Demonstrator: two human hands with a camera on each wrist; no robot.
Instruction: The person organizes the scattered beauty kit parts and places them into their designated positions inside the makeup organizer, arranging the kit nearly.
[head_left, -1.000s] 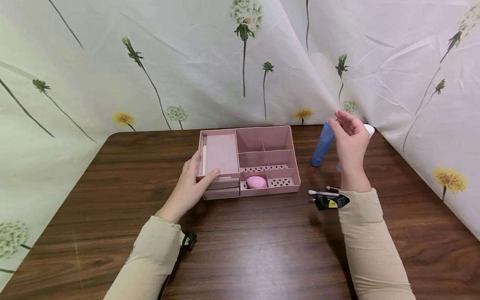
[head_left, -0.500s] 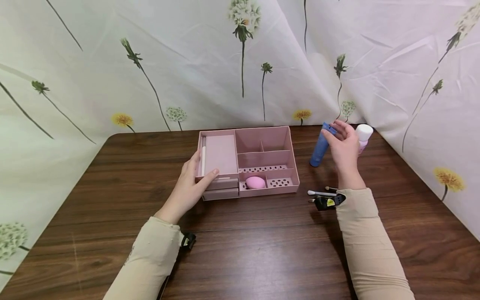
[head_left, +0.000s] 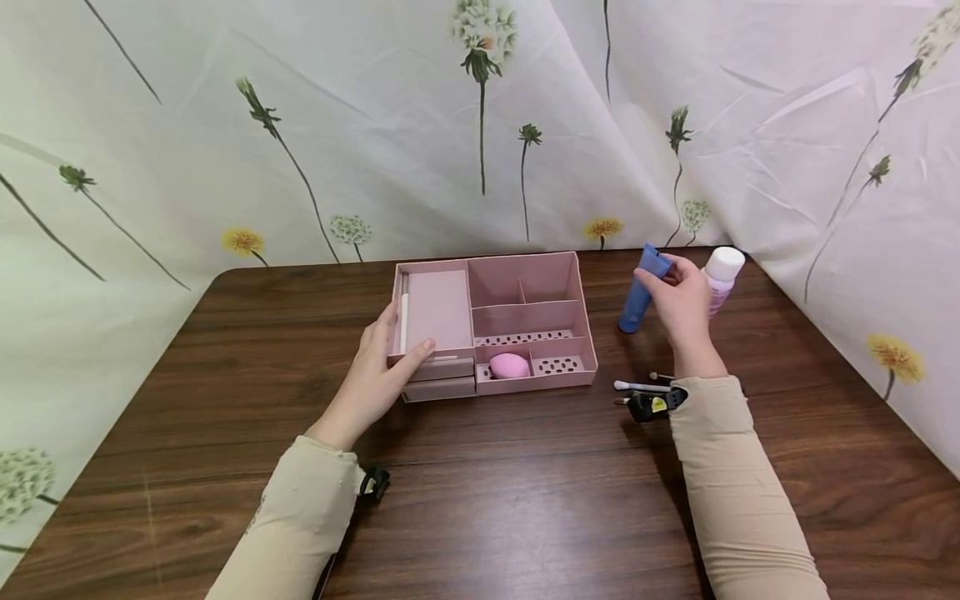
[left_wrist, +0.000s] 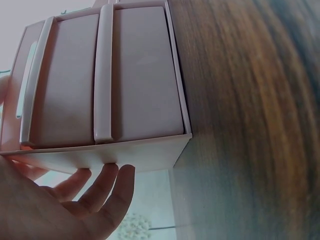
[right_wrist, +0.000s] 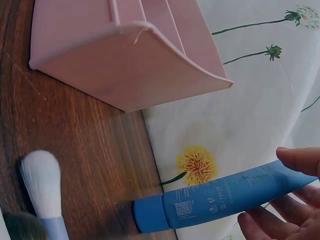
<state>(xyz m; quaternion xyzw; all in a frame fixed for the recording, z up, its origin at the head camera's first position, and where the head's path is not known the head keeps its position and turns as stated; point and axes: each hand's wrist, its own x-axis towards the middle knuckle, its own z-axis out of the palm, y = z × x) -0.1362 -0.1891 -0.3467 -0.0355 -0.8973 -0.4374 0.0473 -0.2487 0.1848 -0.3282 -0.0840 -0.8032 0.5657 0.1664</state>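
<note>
A pink desk organizer (head_left: 536,321) stands on the table, with two drawers (left_wrist: 145,75) at its front left. My left hand (head_left: 367,371) grips its left end, thumb over the top front edge and fingertips (left_wrist: 127,175) against the side wall. To the right of it, a blue squeeze tube (head_left: 636,304) stands cap down, leaning slightly. My right hand (head_left: 682,304) pinches the tube near its flat upper end, thumb on one face and fingers on the other, as the right wrist view shows. A pink makeup sponge (head_left: 509,365) lies in a front compartment, and a white stick (head_left: 404,321) in the top left tray.
A pink bottle with a white cap (head_left: 722,275) stands just right of my right hand. Makeup brushes (head_left: 637,386) lie near my right wrist, one with a white head (right_wrist: 42,177). A flowered cloth (head_left: 375,125) hangs along the table's back edge.
My right hand has come down and left from above and beside the tube, and its fingers have closed on the tube's upper end. The bottle is now uncovered. My left hand stays on the organizer.
</note>
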